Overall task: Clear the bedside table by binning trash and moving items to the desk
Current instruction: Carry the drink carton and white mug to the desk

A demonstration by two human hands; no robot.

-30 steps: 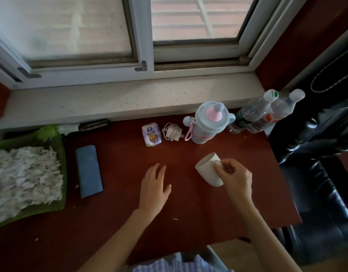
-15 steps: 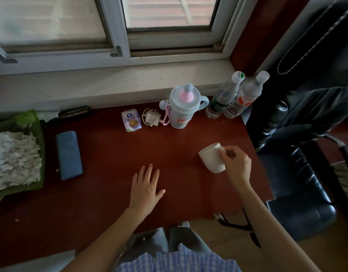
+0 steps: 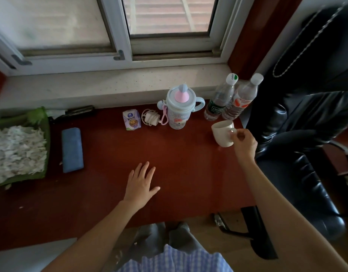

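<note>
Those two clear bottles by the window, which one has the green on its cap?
The left bottle, with the dark label; the right bottle has a plain white cap and red-orange label.

Surface [image 3: 179,163]: dark red, matt, wood-like. Mug [image 3: 222,134], right of centre: off-white, smooth, looks ceramic with a soft sheen. Two bottles [image 3: 230,99], upper right: clear glossy plastic, printed labels. Sippy cup [image 3: 179,107]: pastel plastic, matt. Blue pad [image 3: 72,150], left: cloth, possibly towelling; view soft. Chair [image 3: 299,134], right: black, glossy, leather-like. Windowsill [image 3: 102,89]: pale speckled stone, matt.
</note>
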